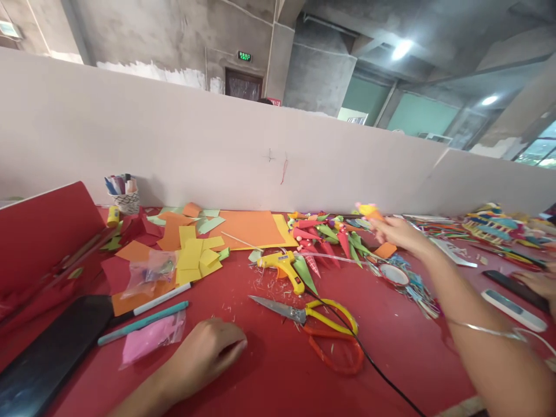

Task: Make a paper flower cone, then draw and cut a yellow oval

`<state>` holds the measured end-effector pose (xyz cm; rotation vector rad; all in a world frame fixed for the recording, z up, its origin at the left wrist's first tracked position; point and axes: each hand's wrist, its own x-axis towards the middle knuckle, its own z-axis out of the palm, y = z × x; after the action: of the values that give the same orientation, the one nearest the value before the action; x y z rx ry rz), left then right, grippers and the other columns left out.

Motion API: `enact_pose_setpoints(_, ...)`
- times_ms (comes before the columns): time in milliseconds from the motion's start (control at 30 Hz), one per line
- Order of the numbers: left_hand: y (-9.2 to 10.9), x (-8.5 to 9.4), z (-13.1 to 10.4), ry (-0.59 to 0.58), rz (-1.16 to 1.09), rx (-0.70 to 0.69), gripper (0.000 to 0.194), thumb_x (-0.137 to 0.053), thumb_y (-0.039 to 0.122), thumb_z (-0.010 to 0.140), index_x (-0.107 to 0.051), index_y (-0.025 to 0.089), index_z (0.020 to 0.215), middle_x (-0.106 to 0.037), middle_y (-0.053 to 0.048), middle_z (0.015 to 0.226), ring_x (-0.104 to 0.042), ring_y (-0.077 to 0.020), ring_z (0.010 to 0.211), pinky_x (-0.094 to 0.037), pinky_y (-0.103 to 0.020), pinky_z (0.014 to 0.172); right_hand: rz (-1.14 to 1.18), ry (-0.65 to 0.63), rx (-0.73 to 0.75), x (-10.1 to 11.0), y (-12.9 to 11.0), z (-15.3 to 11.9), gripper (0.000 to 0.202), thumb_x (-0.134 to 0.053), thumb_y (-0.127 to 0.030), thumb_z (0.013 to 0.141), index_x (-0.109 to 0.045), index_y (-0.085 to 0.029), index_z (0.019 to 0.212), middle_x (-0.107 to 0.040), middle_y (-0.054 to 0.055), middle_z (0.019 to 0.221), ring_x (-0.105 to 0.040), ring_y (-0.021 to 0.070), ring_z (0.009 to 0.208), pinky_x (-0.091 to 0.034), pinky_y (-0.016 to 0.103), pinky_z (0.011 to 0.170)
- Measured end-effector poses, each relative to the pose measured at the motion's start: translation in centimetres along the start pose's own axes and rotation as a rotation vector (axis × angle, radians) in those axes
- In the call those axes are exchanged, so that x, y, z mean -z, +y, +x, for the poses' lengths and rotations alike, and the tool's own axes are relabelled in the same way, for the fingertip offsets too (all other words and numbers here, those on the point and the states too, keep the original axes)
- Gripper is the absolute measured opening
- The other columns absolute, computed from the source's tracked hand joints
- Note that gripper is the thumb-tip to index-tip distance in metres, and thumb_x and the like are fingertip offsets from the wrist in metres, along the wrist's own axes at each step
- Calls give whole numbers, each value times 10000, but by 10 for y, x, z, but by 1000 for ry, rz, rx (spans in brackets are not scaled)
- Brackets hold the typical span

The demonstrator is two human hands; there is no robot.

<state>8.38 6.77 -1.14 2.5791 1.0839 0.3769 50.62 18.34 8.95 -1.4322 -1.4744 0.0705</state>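
Observation:
My right hand (397,233) reaches out over the back of the table, its fingers pinched on a small orange-and-yellow paper cone figure (370,212) with pink bits at the top. Below and left of it lies a heap of red and green paper cone figures (328,233). Resting on the red tabletop at the front, my left hand (212,350) is curled closed, with nothing visible in it. Scissors (299,314) with yellow and red handles lie open to its right. Behind them is a yellow glue gun (284,267), its black cord running toward the front edge.
Yellow paper squares (195,255), a teal pen (143,323), a bag of pink clay (152,339) and a black phone (56,353) lie leftward. A pen cup (125,201) stands by the white partition (217,145). At right are tape (394,274), strings and another person's hand (536,284).

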Motion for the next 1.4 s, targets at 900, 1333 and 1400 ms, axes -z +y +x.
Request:
enact_pose_setpoints(900,-1,3,2,54,51,-94,305,-331,226,881,-525,176,651,-597,0,615,-534,-117,565,-330,-235,550,-475,-580,-24,-139,-70,-136,224,-425,-234,799,-502,-153,993,-645,104,795,-616,224,714,-413,277,568)
enact_pose_setpoints(1333,-5,2,2,50,47,-63,301,-333,245,886,-577,183,721,-634,-14,672,-558,-129,609,-347,-233,571,-196,-420,39,-138,-57,-149,267,-393,-234,826,-400,-165,1083,-602,115,998,-586,223,918,-459,324,726)
enact_pose_setpoints(1400,-5,3,2,60,27,-52,302,-334,252,886,-584,184,729,-629,-13,664,-555,-127,600,-348,-230,568,-166,-393,47,-137,-57,-149,270,-393,-237,825,-388,-162,1084,-590,121,1035,-580,222,939,-461,320,735)
